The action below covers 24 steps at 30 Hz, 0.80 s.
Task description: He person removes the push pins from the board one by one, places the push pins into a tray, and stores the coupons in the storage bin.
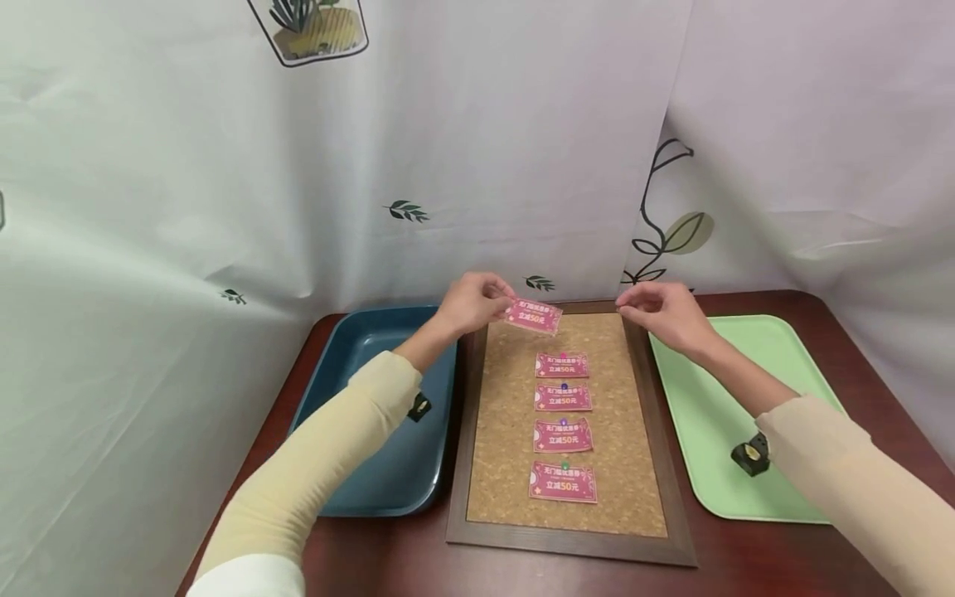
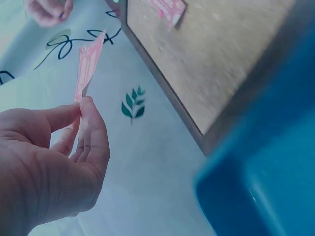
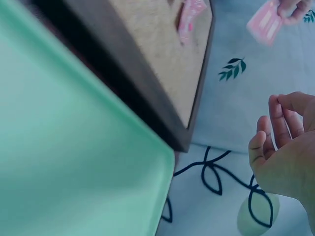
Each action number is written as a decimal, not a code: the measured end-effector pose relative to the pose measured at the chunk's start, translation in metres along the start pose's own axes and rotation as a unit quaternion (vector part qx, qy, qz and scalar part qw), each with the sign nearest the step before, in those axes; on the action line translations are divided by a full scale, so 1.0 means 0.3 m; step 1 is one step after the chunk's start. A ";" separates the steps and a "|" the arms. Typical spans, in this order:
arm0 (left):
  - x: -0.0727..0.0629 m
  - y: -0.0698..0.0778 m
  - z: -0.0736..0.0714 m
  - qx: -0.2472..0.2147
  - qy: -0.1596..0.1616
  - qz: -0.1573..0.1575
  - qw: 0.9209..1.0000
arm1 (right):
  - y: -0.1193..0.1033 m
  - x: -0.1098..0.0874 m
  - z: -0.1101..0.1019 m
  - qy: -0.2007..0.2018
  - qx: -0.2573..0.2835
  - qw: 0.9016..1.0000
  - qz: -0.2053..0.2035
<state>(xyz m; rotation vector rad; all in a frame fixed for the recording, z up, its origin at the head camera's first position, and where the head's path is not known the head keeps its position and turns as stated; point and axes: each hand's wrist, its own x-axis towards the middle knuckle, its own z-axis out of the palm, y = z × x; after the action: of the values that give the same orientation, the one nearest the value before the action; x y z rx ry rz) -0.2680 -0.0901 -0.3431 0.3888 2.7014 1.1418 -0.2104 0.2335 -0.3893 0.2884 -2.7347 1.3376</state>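
Observation:
My left hand pinches one end of a pink paper coupon between thumb and fingers, above the far end of a framed cork board. In the left wrist view this coupon is seen almost edge-on. My right hand hovers over the board's far right corner, thumb and index fingertips together. A small dark push pin shows at those fingertips in the left wrist view; the right wrist view hides it. Several pink coupons run down the board in a column, each under a coloured pin.
A blue tray stands left of the board, a light green tray on its right. All rest on a dark red table. A pale curtain with leaf prints hangs behind the far edge.

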 end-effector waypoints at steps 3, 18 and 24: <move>-0.034 -0.042 -0.044 -0.006 -0.009 -0.012 1.000 | 0.023 -0.042 -0.017 -0.007 -0.009 1.000 0.003; -0.183 -0.300 -0.214 -0.024 0.037 -0.078 0.996 | 0.182 -0.181 -0.139 0.024 -0.054 0.998 0.015; -0.225 -0.383 -0.263 -0.032 0.046 -0.086 0.995 | 0.253 -0.216 -0.177 0.036 -0.068 0.997 0.025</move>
<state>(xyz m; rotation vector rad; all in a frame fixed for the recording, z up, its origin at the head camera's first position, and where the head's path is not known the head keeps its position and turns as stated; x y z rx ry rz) -0.2441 -0.2410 -0.3674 0.0926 2.7039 1.2195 -0.1628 0.3295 -0.4257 0.1591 -2.7737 1.1426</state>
